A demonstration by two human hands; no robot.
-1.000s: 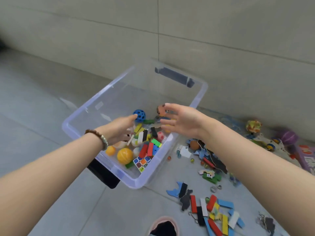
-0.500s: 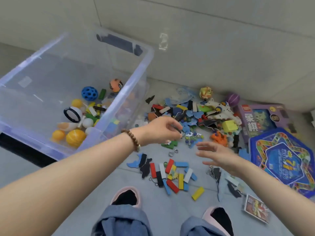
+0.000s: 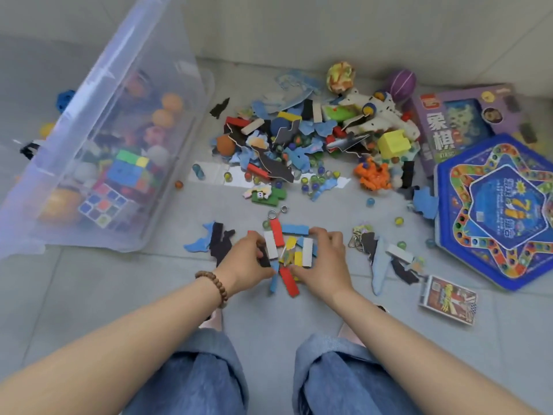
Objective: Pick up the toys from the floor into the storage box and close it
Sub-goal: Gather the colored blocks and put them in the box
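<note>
left hand (image 3: 244, 260), right hand (image 3: 327, 265) gripping coloured blocks (image 3: 276, 232), storage box (image 3: 104, 67) beside

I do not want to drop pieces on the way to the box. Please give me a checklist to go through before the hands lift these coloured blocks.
1. Both hands on the pile: ok. The left hand and the right hand curl round the coloured blocks from both sides.
2. Whole pile enclosed: not ok. A red block sticks out towards the person.
3. Open storage box: ok, no lid on it.
4. Room in the box: ok, it seems; the toys lie low in it.
5. Lid at hand for closing: cannot tell, none in view.
</note>
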